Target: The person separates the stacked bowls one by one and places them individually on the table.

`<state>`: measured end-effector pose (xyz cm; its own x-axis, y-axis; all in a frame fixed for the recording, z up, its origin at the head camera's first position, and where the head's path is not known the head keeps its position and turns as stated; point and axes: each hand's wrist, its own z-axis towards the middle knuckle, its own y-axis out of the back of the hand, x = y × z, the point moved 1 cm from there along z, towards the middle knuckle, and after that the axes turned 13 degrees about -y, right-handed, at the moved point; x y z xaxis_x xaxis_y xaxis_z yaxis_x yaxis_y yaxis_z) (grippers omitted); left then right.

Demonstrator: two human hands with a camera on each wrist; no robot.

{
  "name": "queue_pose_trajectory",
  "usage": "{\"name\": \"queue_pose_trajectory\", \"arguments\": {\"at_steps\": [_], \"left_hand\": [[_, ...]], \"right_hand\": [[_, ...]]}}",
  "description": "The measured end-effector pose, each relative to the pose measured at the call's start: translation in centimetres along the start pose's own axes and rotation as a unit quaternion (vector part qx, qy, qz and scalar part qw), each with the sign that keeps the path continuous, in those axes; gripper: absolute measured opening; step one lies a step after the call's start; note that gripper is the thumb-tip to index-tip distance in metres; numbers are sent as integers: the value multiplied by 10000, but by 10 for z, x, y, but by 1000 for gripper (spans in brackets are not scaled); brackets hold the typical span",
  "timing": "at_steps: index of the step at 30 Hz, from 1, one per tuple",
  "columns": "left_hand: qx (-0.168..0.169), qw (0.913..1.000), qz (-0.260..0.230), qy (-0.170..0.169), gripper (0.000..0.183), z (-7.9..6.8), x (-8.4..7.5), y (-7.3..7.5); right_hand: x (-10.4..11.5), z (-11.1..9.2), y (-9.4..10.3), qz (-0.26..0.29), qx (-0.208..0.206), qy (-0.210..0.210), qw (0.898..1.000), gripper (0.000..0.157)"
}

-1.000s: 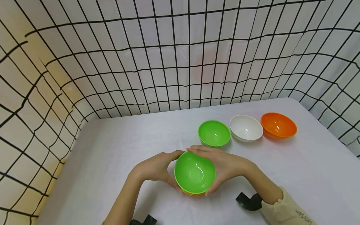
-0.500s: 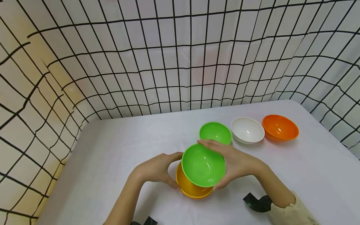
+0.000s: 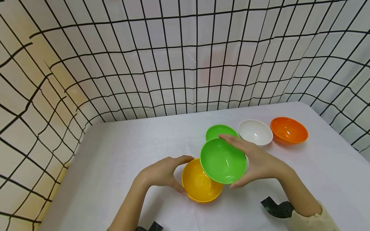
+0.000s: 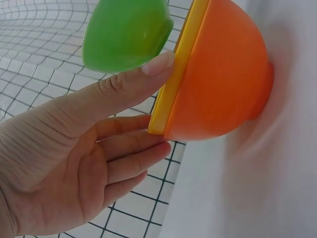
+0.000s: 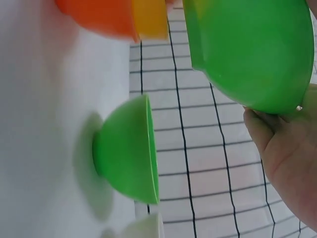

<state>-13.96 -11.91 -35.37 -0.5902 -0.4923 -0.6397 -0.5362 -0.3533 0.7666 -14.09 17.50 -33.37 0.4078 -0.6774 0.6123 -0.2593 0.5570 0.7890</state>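
A green bowl (image 3: 223, 161) is up in the air, gripped at its right side by my right hand (image 3: 260, 162); in the right wrist view its underside (image 5: 252, 49) faces the camera. Lower and to its left, a yellow bowl (image 3: 199, 184) sits nested in an orange bowl (image 4: 223, 74) on the white table. My left hand (image 3: 163, 173) holds this stack from the left, with the thumb (image 4: 158, 64) on the yellow rim and the other fingers at the rim farther round. The raised green bowl overlaps part of the yellow one in the head view.
Behind the raised bowl, another green bowl (image 3: 216, 131) stands on the table (image 3: 130, 141). A white bowl (image 3: 255, 132) and a second orange bowl (image 3: 289, 131) continue that row to the right. A wall with a black grid (image 3: 185, 64) closes off the back and sides.
My right hand has lifted the green bowl off the stack and carried it to the right and away from me, uncovering the yellow bowl. My left hand has stayed at the stack.
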Motion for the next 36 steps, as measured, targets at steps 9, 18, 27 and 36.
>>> {"name": "queue_pose_trajectory", "arguments": {"at_steps": [9,18,27,36], "left_hand": [[26,9999,-17,160,88,0,0,-1],[31,9998,35,177,89,0,-1,-2],[30,9999,51,139,89,0,-2,-2],[30,9997,49,222,89,1,-1,-3]], "right_hand": [[-17,-22,15,-84,-535,-335,9980,118],[-40,-42,19,-334,-978,-614,9928,124],[-56,-61,23,-361,-1230,-873,9879,122],[-75,-76,30,-395,-1328,-1231,9827,122]]}}
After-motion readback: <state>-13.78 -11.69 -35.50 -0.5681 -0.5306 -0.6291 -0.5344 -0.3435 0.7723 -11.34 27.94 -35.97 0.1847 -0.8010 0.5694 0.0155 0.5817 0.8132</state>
